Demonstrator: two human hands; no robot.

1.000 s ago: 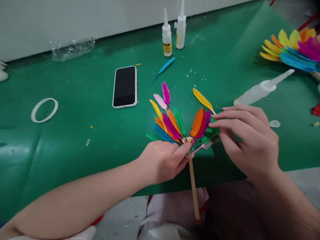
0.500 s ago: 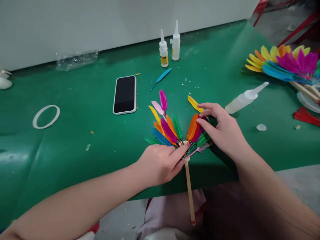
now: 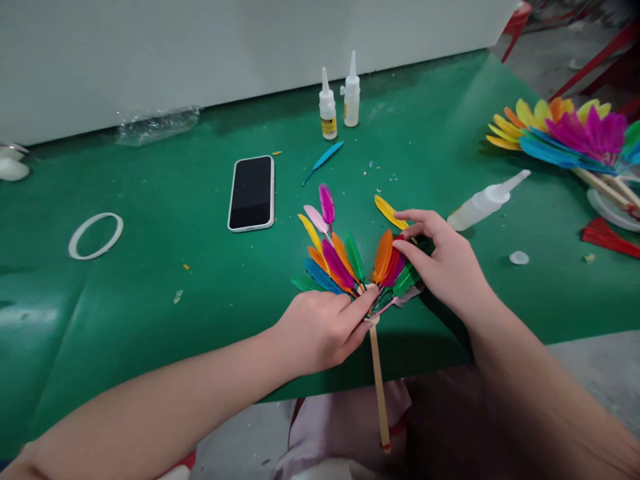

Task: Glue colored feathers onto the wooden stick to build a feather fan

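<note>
A feather fan with a slim wooden handle (image 3: 379, 387) lies at the table's near edge, its handle sticking out past the edge. My left hand (image 3: 317, 327) grips the fan at its base, the index finger pressing on the quills. Purple, green, blue, yellow and orange feathers spread out above that hand. My right hand (image 3: 447, 257) pinches a red feather (image 3: 394, 268) near its tip, beside an upright orange feather (image 3: 383, 256). Just beyond my right fingertips is a yellow feather (image 3: 389, 211). The right palm and fingers partly cover the feathers on that side.
A phone (image 3: 251, 193), a loose blue feather (image 3: 324, 161) and two upright glue bottles (image 3: 328, 117) are farther back. Another glue bottle (image 3: 477, 207) leans right of my hand, near a small cap (image 3: 519, 258). Feather fans (image 3: 575, 137), a red tassel (image 3: 607, 237) and a white ring (image 3: 95, 236) lie around.
More of the red feather shows between my right thumb and fingers. Both hands stay in nearly the same place, and the view has shifted slightly.
</note>
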